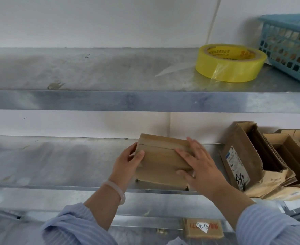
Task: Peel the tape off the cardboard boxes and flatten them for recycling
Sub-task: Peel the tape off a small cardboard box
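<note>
**Two hands on a little box**

A small brown cardboard box (163, 161) sits on the grey metal middle shelf (57, 160), just below and right of the middle of the view. It is closed. A thin line runs across its top. Its front edge reaches the front edge of the shelf.

At 3 o'clock, on the same shelf, stand torn brown open cardboard boxes (248, 156). The nearest one has a white sticker on its side, and bumpy cardboard walls show inside. Crumpled flat cardboard lies under them. At 1 o'clock, on the grey metal top shelf (92, 68), a blue plastic basket with holes (287, 50) holds brownish things that are too blurry to tell. A round roll of yellow tape (230, 62) lies flat just beside the basket.

The left hand (128, 163) grips the left side of the small box, thumb on top and fingers curled round the side. A pale bracelet (117, 190) is on that wrist. The right hand (200, 167) lies flat on the right part of the box top, with its fingers straight and spread.
</note>
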The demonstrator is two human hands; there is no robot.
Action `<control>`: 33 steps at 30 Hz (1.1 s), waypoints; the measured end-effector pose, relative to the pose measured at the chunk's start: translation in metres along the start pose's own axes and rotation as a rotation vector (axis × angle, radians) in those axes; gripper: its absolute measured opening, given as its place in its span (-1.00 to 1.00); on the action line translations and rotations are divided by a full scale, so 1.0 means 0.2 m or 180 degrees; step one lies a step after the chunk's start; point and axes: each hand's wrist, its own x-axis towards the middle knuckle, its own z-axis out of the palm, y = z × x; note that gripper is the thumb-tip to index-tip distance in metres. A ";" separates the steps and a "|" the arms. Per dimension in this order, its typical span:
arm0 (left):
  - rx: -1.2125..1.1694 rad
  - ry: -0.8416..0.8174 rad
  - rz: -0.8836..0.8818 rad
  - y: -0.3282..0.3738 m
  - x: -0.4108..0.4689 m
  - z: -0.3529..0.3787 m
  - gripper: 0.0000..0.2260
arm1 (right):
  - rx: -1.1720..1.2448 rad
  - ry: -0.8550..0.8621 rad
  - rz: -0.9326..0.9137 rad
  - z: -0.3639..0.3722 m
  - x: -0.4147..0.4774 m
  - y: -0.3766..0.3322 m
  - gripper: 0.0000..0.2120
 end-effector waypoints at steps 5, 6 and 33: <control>-0.0684 -0.0458 -0.0535 0.04 -0.04 0.04 -0.80 | 0.0915 -0.0271 0.0502 -0.01 0.02 0.00 -0.30; -0.0684 -0.0437 -0.0553 0.03 -0.03 0.05 -0.75 | 0.1224 -0.0324 0.0653 -0.02 0.02 -0.01 -0.28; -0.2135 0.0544 -0.1293 -0.09 0.08 -0.06 -0.69 | 0.1122 0.0085 0.0362 -0.08 0.06 -0.08 -0.34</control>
